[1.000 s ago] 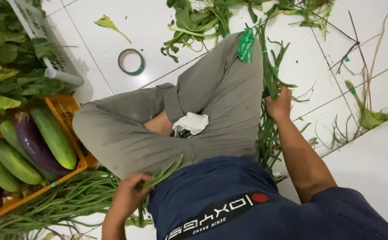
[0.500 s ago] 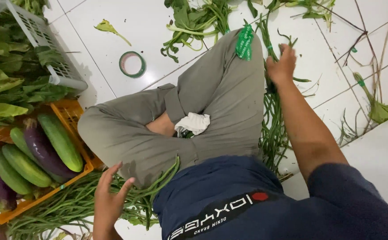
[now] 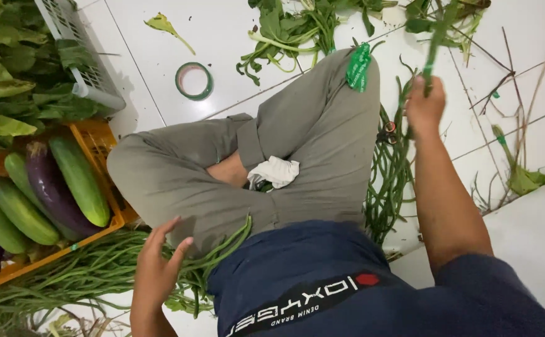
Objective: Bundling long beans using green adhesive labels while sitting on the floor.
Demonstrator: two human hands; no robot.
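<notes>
I sit cross-legged on a white tiled floor. My right hand (image 3: 425,107) is raised past my right knee and is closed around a bunch of long green beans (image 3: 436,39) that point up and away. More long beans (image 3: 392,175) lie on the floor beside my right leg. My left hand (image 3: 158,262) hovers open, fingers spread, by my left thigh, just above a heap of long beans (image 3: 91,274) on the floor. A strip of green tape (image 3: 358,65) sticks to my knee.
An orange crate (image 3: 101,145) at left holds cucumbers (image 3: 79,180) and purple eggplants (image 3: 51,187). Behind it a grey basket (image 3: 85,75) is filled with leafy greens. A roll of green tape (image 3: 194,81) lies on the tiles. Leafy stems (image 3: 285,34) and scraps lie ahead.
My right hand has lifted a bunch of long beans from the floor and raised them forward. My left hand let go of the beans at my thigh and opened.
</notes>
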